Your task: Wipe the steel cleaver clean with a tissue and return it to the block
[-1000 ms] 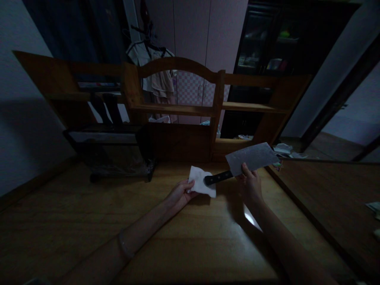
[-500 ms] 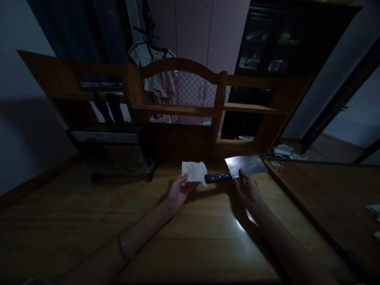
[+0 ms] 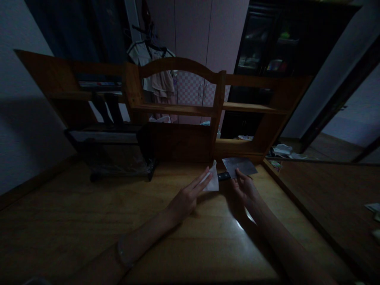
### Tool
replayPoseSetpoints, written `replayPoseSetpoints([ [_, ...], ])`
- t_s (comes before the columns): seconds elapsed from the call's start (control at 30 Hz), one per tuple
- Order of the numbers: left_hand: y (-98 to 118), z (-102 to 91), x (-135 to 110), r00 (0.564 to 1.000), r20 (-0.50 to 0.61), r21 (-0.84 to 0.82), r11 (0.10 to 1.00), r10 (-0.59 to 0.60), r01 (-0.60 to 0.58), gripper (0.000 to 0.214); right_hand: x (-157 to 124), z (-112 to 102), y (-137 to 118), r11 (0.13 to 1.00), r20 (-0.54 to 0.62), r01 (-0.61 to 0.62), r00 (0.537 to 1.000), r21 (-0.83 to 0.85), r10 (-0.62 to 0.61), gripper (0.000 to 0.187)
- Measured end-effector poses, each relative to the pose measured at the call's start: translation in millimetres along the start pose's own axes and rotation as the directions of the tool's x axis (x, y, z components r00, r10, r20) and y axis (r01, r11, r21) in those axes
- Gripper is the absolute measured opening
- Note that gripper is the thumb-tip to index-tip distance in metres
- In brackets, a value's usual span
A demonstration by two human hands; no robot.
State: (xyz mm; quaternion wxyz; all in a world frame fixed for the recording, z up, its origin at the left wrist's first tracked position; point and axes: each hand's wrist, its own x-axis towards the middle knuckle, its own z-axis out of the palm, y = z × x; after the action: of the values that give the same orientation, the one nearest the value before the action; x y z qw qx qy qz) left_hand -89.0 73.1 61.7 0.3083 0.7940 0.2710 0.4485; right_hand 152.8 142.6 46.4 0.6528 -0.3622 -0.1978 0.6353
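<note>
A cleaver (image 3: 244, 166) with a wide metal blade and a black riveted handle is held above the table. My right hand (image 3: 246, 190) grips it by the blade near the handle end, thumb on the upper face. My left hand (image 3: 188, 198) is closed on a white tissue (image 3: 213, 180), which it presses around the cleaver's handle. Most of the handle is hidden behind the tissue; a short black part shows beside the blade.
On the left of the wooden table (image 3: 166, 253) stands a knife block (image 3: 111, 154) with two dark handles sticking up. A wooden shelf unit (image 3: 178, 109) runs along the table's back. Hanging clothes (image 3: 162, 85) and a dark cabinet (image 3: 261, 47) stand beyond it.
My left hand has moved right and turned over, bringing the tissue from the handle's end onto the handle. The blade has tilted slightly and lost its bright glare.
</note>
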Motion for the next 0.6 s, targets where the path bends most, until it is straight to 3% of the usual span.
replayPoseSetpoints([
  [0.1, -11, -1.6, -2, 0.994, 0.055, 0.248, 0.963, 0.093, -0.104, 0.087, -4, 6, -3, 0.995, -0.022, -0.082, 0.996, 0.060, 0.083, 0.010],
  [0.23, -18, -1.5, -3, 0.992, 0.012, 0.375, 0.919, 0.128, -0.124, 0.078, -4, 7, -4, 0.984, -0.058, -0.133, 0.988, 0.117, 0.140, 0.014],
  [0.43, -32, -4.1, 0, 0.989, -0.146, 0.312, 0.949, 0.002, 0.045, 0.063, -1, 4, -6, 0.980, -0.081, -0.135, 0.986, 0.148, 0.148, 0.015],
  [0.6, -36, -6.1, 1, 0.934, -0.328, 0.160, 0.965, -0.144, 0.206, 0.055, -4, 4, -5, 0.989, -0.052, -0.087, 0.994, 0.120, 0.094, 0.011],
])
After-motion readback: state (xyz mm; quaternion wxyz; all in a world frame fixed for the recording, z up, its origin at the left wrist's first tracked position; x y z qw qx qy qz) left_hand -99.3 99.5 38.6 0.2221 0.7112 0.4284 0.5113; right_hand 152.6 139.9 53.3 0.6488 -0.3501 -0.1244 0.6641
